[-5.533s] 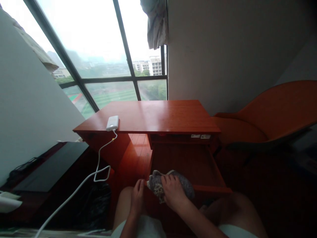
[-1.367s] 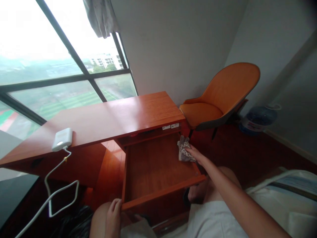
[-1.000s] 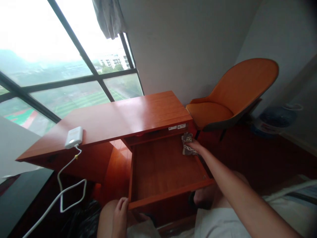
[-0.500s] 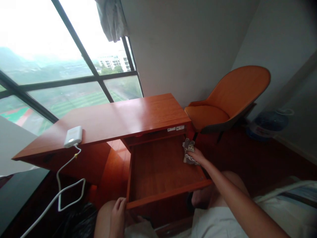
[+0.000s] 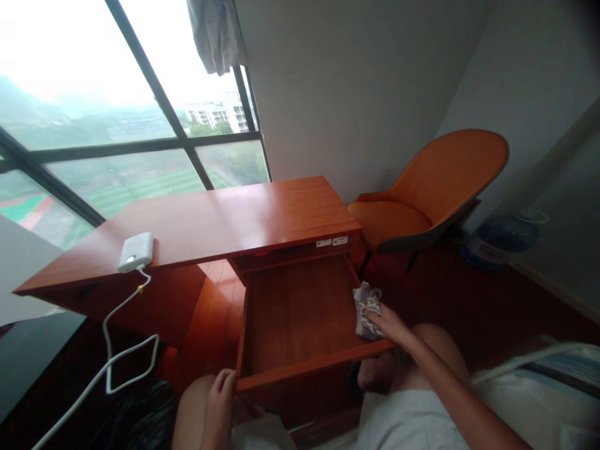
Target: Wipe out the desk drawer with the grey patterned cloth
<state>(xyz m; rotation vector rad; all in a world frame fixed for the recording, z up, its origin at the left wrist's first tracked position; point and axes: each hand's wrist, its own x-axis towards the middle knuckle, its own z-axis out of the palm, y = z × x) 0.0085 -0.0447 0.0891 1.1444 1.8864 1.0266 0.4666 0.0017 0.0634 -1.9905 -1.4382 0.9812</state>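
A patterned grey-and-white cloth [image 5: 367,322] is bunched in my right hand [image 5: 387,322], which presses it on the right side wall of the pulled-out wooden drawer [image 5: 300,312], close to the front corner. My left hand [image 5: 222,394] is at the drawer's front left corner, its fingers curled against the edge; the fingertips are partly hidden. Nothing lies on the visible drawer bottom. Above the drawer is the reddish wooden desk [image 5: 234,219].
A white charger-like box [image 5: 135,251] with a white cable [image 5: 107,337] sits at the desk's left edge. An orange chair [image 5: 450,175] stands to the right, a large water bottle [image 5: 501,240] beyond it. A black plastic bag [image 5: 140,415] lies at lower left.
My right hand has slid the cloth along the drawer's right side toward me, nearer the front corner. My left hand stays at the left corner. The view has shifted slightly.
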